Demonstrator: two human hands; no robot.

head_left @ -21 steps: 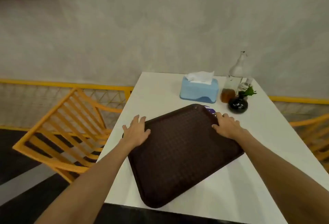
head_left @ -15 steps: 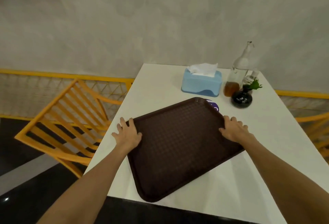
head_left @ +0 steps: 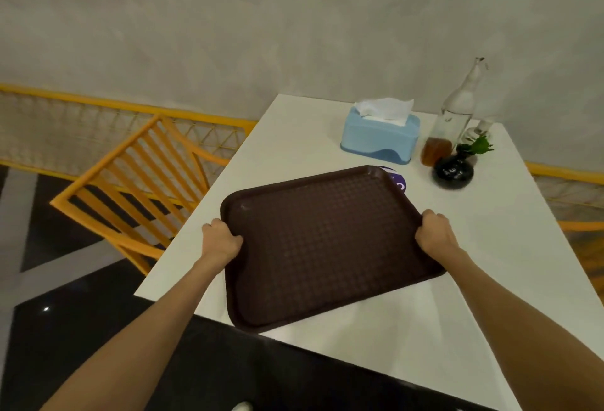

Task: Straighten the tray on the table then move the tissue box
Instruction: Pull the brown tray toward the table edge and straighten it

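A dark brown tray (head_left: 327,240) lies skewed on the white table (head_left: 490,247), its near corner jutting slightly past the table's front edge. My left hand (head_left: 220,240) grips the tray's left rim with curled fingers. On the right rim, my right hand (head_left: 434,234) is closed the same way. A light blue tissue box (head_left: 380,137), with a white tissue sticking out of its top, stands behind the tray near the wall.
Right of the tissue box stand a glass bottle (head_left: 452,119) with brown liquid and a small black vase (head_left: 452,170) with a green sprig. A purple sticker (head_left: 397,181) peeks from under the tray's far corner. An orange chair (head_left: 137,188) stands left of the table.
Both hands slid from resting flat on the tray's far corners back along its sides and closed on the left and right rims. The tray has turned slightly.
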